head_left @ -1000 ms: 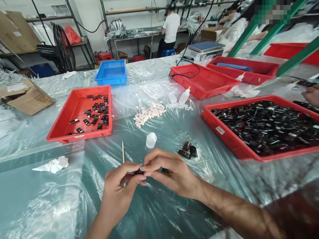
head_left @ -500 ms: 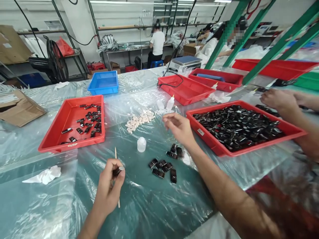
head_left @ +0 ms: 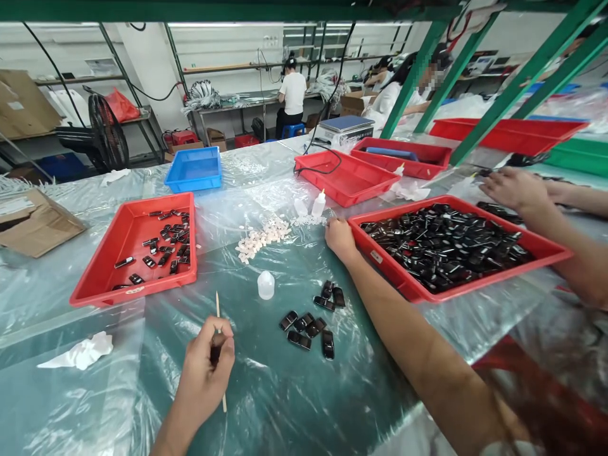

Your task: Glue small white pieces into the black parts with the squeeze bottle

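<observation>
Reaching right hand (head_left: 339, 237) beside white pieces (head_left: 260, 237).

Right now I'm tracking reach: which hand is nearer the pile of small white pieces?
Right. The right hand lies just right of the white pieces; the left hand is well below them, gripping a stick.

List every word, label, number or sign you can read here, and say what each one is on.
No text can be read.
White sticker on the near wall of the right red tray: too small to read.
Pale sticker on the front rim of the left red tray: blurred.
White label on the cardboard box: illegible.
Paper sheet on the back wall: too far to read.
The small black parts show no readable marking.
</observation>
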`<action>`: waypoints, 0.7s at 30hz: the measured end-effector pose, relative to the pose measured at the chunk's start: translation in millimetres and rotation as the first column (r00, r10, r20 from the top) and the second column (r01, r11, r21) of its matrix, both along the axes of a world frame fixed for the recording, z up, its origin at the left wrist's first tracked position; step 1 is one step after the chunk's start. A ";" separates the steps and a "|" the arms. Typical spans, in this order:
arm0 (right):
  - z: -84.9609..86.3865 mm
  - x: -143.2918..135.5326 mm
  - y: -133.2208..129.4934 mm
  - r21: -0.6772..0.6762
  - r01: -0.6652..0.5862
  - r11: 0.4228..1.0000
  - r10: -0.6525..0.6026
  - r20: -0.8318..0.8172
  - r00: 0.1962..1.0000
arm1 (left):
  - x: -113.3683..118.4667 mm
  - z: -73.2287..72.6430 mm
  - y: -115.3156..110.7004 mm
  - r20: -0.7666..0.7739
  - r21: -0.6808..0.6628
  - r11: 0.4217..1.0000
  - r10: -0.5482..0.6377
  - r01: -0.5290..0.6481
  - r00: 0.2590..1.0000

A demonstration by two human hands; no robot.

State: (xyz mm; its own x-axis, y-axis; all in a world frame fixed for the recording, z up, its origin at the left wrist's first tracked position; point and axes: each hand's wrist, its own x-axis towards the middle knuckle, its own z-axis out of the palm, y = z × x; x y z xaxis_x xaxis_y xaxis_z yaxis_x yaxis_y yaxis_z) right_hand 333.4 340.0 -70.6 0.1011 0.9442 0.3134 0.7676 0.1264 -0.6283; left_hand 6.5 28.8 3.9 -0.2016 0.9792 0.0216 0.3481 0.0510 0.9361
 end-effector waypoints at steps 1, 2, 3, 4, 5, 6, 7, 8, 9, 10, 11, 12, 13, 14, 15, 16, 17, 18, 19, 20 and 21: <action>0.1 -0.3 1.0 -0.013 0.016 1.000 -0.016 -0.004 1.000 | 0.8 -0.2 -0.4 -0.001 -0.001 1.000 0.002 -0.002 1.000; 0.7 -1.2 1.3 -0.030 0.039 0.999 -0.040 -0.013 0.999 | 1.5 -0.6 -0.8 -0.001 -0.004 1.000 0.003 -0.003 1.000; 1.7 -2.6 0.9 -0.044 0.061 0.997 -0.062 -0.024 0.998 | 1.8 -1.1 -1.0 0.001 -0.010 1.000 0.002 -0.002 1.000; 3.3 -4.3 -0.1 -0.051 0.073 0.996 -0.075 -0.037 0.996 | 1.6 -2.0 -1.0 0.003 -0.016 1.000 0.000 0.000 1.000; 5.6 -6.0 -1.7 -0.054 0.081 0.995 -0.083 -0.052 0.995 | 0.7 -3.2 -0.8 0.005 -0.024 1.000 -0.005 0.005 1.000; 8.6 -7.5 -3.8 -0.051 0.083 0.995 -0.086 -0.070 0.994 | -0.9 -4.8 -0.4 0.005 -0.031 0.999 -0.012 0.012 1.000; 12.5 -8.8 -6.4 -0.045 0.079 0.996 -0.083 -0.090 0.993 | -3.2 -6.7 0.3 0.003 -0.038 0.999 -0.021 0.021 1.000; 17.2 -9.9 -9.7 -0.037 0.069 0.997 -0.073 -0.111 0.991 | -5.9 -8.8 1.0 0.000 -0.042 0.998 -0.036 0.036 0.999; 22.7 -10.8 -13.9 -0.027 0.054 0.998 -0.058 -0.133 0.990 | -8.8 -11.1 1.8 -0.003 -0.039 0.998 -0.053 0.053 0.999; 29.1 -12.1 -19.2 -0.017 0.033 0.999 -0.036 -0.155 0.987 | -11.6 -13.3 2.3 -0.006 -0.029 0.997 -0.069 0.069 0.998; 36.1 -14.0 -26.1 -0.008 0.005 1.000 -0.006 -0.176 0.984 | -13.9 -15.3 2.6 -0.010 -0.013 0.997 -0.081 0.081 0.997; 43.6 -17.3 -34.8 0.000 -0.031 1.000 0.031 -0.198 0.980 | -15.6 -16.9 2.6 -0.012 0.006 0.996 -0.088 0.088 0.996; 51.4 -22.2 -45.9 0.010 -0.076 0.997 0.076 -0.221 0.972 | -16.5 -18.0 2.2 -0.013 0.027 0.995 -0.091 0.092 0.996; 59.1 -29.1 -59.5 0.020 -0.132 0.991 0.132 -0.246 0.960 | -16.7 -18.4 1.5 -0.013 0.046 0.994 -0.094 0.095 0.995; 66.7 -37.9 -75.7 0.029 -0.199 0.980 0.200 -0.274 0.941 | -16.2 -18.2 0.7 -0.011 0.062 0.993 -0.102 0.102 0.995; 73.7 -48.5 -94.4 0.040 -0.275 0.961 0.274 -0.305 0.912 | -15.3 -17.4 -0.2 -0.004 0.074 0.990 -0.118 0.118 0.993; 80.1 -60.2 -114.8 0.046 -0.364 0.930 0.357 -0.337 0.871 | -14.2 -16.1 -0.8 0.004 0.083 0.987 -0.138 0.137 0.990; 85.6 -72.5 -136.4 0.046 -0.458 0.888 0.441 -0.370 0.818 | -13.1 -14.5 -1.3 0.012 0.091 0.983 -0.158 0.156 0.987; 90.2 -84.7 -157.9 0.049 -0.541 0.840 0.513 -0.398 0.760 | -12.0 -12.6 -1.6 0.019 0.095 0.981 -0.174 0.172 0.985; 93.7 -96.2 -178.2 0.056 -0.638 0.768 0.594 -0.436 0.676 | -11.2 -10.7 -1.8 0.025 0.095 0.979 -0.185 0.182 0.982; 95.8 -106.5 -196.2 0.063 -0.742 0.668 0.663 -0.505 0.553 | -10.5 -8.8 -1.9 0.030 0.093 0.977 -0.193 0.190 0.981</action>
State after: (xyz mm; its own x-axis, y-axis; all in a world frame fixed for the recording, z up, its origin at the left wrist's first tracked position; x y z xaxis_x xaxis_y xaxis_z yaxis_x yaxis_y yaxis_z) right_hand 226.9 143.8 25.2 -0.5257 0.8037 0.2787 0.0928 0.3798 -0.9204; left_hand -4.0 26.8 -5.0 -0.0131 0.9942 0.1065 0.3068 -0.0974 0.9468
